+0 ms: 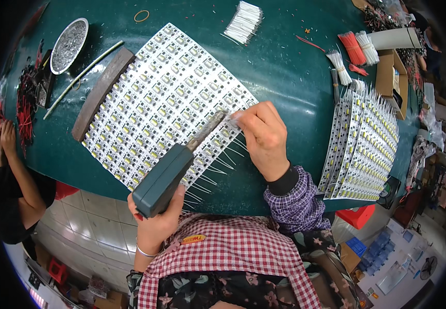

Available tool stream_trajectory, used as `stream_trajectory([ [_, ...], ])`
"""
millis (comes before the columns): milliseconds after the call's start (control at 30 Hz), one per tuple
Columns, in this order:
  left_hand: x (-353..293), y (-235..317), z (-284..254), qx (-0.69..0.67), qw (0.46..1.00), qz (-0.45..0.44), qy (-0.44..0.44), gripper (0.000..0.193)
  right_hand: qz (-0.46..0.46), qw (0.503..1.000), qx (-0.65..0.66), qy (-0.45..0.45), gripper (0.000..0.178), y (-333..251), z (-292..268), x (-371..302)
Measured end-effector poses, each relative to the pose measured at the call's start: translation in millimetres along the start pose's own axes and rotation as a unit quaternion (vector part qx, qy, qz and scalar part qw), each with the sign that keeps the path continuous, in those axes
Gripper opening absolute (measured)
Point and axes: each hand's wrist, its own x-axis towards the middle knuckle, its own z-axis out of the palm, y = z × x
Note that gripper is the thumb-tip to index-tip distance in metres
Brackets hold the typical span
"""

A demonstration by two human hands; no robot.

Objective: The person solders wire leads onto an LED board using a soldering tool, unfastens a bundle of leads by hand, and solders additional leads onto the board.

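A white panel of small LED circuit boards lies slanted on the table, with thin white wires sticking out along its near right edge. My left hand is wrapped round a dark green gun-shaped tool; its crusted metal tip reaches over the panel's right side. Close by that tip, my right hand is closed in a pinch at the panel's edge. A whitish, translucent bit shows at its fingertips, too small to make out. A brown bar lies along the panel's left edge.
Stacked LED panels stand at the right. Bundles of white wires and red wires lie farther back, near an open cardboard box. A bowl of grey bits sits at the far left. Another person's hand is at the left edge.
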Motion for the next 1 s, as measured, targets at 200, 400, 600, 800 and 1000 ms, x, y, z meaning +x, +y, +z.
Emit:
stream_trajectory([
  [200,-15,-10,-3,-0.121,0.990,-0.064,0.028,0.025,0.000,1.000,0.000,-0.001,0.020,0,1,0],
  [400,-9,3,1,-0.100,0.989,-0.100,0.034,0.019,0.003,1.000,-0.002,0.004,0.019,0,2,-1],
  [600,5,2,9,-0.031,0.999,0.033,0.028,0.017,0.003,1.000,0.002,0.005,0.019,-2,1,0],
  [800,7,8,9,-0.067,0.997,0.011,0.028,0.015,0.005,1.000,0.010,0.005,0.018,-1,1,0],
  [1000,-5,-3,-1,-0.051,0.998,-0.045,0.018,0.016,0.011,1.000,0.005,-0.006,0.019,-1,-1,1],
])
